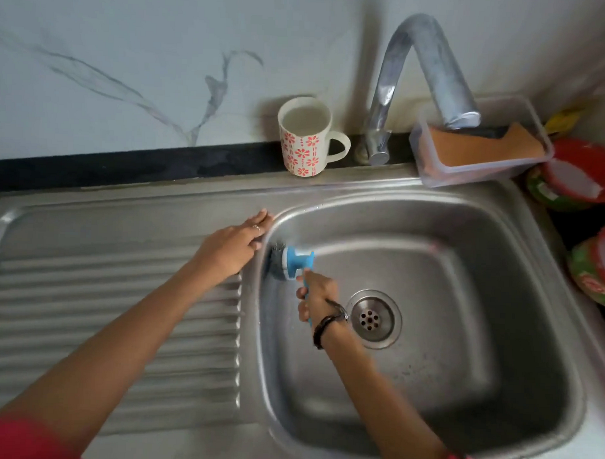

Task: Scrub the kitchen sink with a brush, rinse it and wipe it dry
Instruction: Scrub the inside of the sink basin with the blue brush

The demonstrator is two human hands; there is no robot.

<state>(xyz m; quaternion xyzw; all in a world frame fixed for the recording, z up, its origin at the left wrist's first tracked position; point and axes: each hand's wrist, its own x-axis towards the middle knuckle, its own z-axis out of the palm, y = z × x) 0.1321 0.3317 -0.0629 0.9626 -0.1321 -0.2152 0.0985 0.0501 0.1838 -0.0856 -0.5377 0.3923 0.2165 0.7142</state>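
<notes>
The stainless steel sink [482, 235] fills the right half of the view, with its drain [373, 318] near the middle of the basin. My right hand [315, 296] grips the blue handle of a scrub brush [295, 261]. The brush's dark bristles press against the basin's left wall near the top corner. My left hand [232, 244] rests flat on the rim between the draining board and the basin, fingers straight. The tap [423, 72] arches over the back of the basin; no water runs from it.
A ribbed draining board [113, 308] lies to the left. A flowered mug [306, 136] stands on the back ledge. A clear box holding an orange sponge [482, 146] sits at the back right. Red and green lidded tubs [580, 177] crowd the right edge.
</notes>
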